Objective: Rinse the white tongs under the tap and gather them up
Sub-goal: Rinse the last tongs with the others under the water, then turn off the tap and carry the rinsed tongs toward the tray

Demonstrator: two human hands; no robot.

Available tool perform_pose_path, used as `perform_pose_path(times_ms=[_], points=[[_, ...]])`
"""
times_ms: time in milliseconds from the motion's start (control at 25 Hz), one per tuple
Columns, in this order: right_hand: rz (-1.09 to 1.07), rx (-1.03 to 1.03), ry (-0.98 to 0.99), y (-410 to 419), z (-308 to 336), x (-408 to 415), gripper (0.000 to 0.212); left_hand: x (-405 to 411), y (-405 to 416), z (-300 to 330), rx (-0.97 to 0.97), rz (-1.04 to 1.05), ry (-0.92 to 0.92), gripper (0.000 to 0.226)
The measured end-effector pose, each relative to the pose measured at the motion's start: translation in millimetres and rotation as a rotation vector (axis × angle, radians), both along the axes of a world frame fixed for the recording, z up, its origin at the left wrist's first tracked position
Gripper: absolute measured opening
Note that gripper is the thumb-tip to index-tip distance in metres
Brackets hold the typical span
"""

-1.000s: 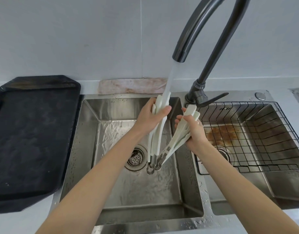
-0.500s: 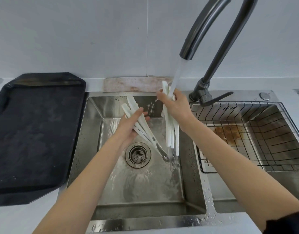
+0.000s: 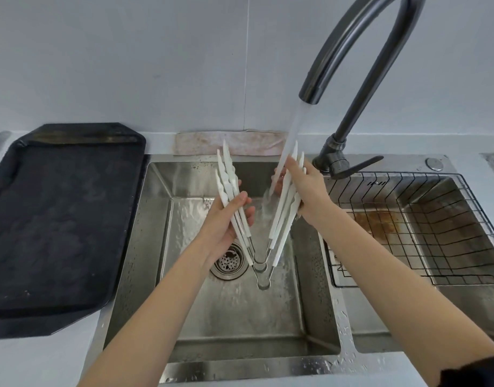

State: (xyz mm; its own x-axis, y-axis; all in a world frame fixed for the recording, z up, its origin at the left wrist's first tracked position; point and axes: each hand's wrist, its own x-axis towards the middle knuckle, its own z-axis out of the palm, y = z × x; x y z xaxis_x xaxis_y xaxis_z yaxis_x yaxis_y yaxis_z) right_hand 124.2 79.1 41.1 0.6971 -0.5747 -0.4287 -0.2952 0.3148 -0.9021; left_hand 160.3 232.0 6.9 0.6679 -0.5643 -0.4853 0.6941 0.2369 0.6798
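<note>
Several white tongs (image 3: pixel 283 216) are spread into a V over the left sink basin (image 3: pixel 145 219), their metal hinge ends low near the drain. My left hand (image 3: pixel 226 224) grips the left set of arms (image 3: pixel 226 177), tips pointing up. My right hand (image 3: pixel 307 188) grips the right set of arms. Water runs from the dark curved tap (image 3: pixel 343 46) onto the right arms and my right hand's fingers.
A black tray (image 3: pixel 55 219) lies on the counter to the left. A folded cloth (image 3: pixel 229 142) sits behind the sink. The right basin holds a black wire basket (image 3: pixel 424 227) with a rust-stained bottom. The tap lever (image 3: pixel 357 167) points right.
My hands have moved apart, opening the tongs into a wider V. The left arms now stand more upright, and the right arms are still under the stream.
</note>
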Motion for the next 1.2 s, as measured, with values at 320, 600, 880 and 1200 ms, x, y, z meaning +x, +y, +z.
perform_pose_path(times_ms=[320, 600, 880, 1200], points=[[-0.282, -0.049, 0.128, -51, -2, -33, 0.036, 10, -1, 14, -0.009, 0.024, -0.067, 0.018], [-0.400, -0.268, 0.146, -103, -4, -33, 0.032, 2, 0, 9, 0.023, -0.010, -0.050, 0.022], [-0.357, -0.441, 0.209, -117, 3, -23, 0.034, 3, 0, 8, 0.029, -0.041, -0.031, 0.021], [0.006, -0.086, 0.186, 1, -3, -37, 0.080, -4, 8, 11, 0.054, 0.013, -0.003, 0.021]])
